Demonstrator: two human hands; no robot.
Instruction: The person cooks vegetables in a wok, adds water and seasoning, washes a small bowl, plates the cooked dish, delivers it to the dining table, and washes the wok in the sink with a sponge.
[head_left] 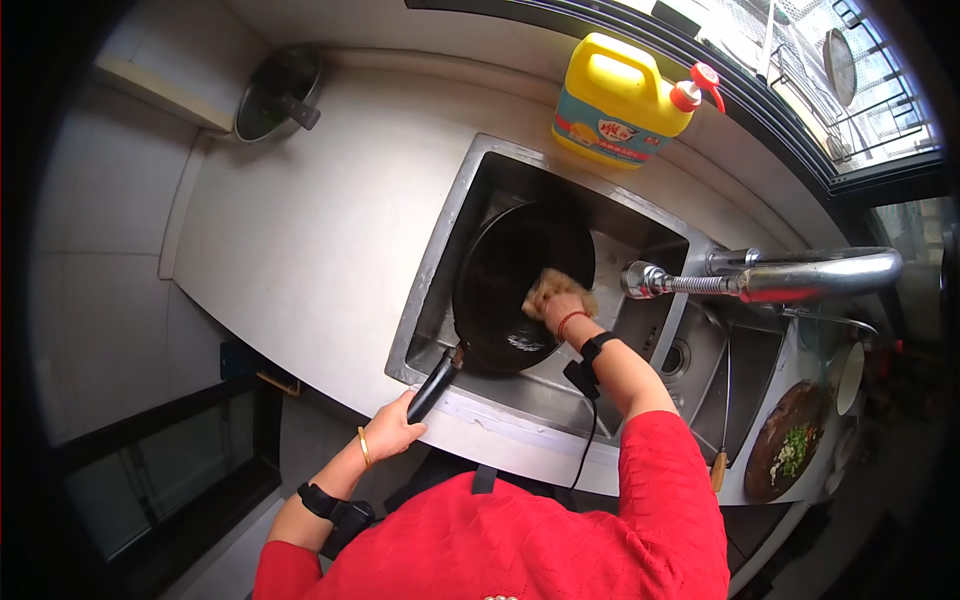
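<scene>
A dark wok (500, 270) lies tilted in the steel sink (425, 290), its black handle (435, 385) reaching over the front rim. My left hand (396, 424) is closed around the end of that handle. Inside the wok, my right hand (563, 310) presses a tan, crumpled scrubbing cloth (545, 287) against the right part of the inner surface. Its fingers are partly hidden by the cloth. A wet, shiny patch shows on the wok's lower side.
A chrome faucet (820, 272) reaches over the sink from the right. Behind stands a yellow detergent jug (610, 100) with a red pump. A glass lid (275, 95) leans at the back left. At right are a wood-handled tool (719, 470) and a cutting board (770, 440) with chopped greens.
</scene>
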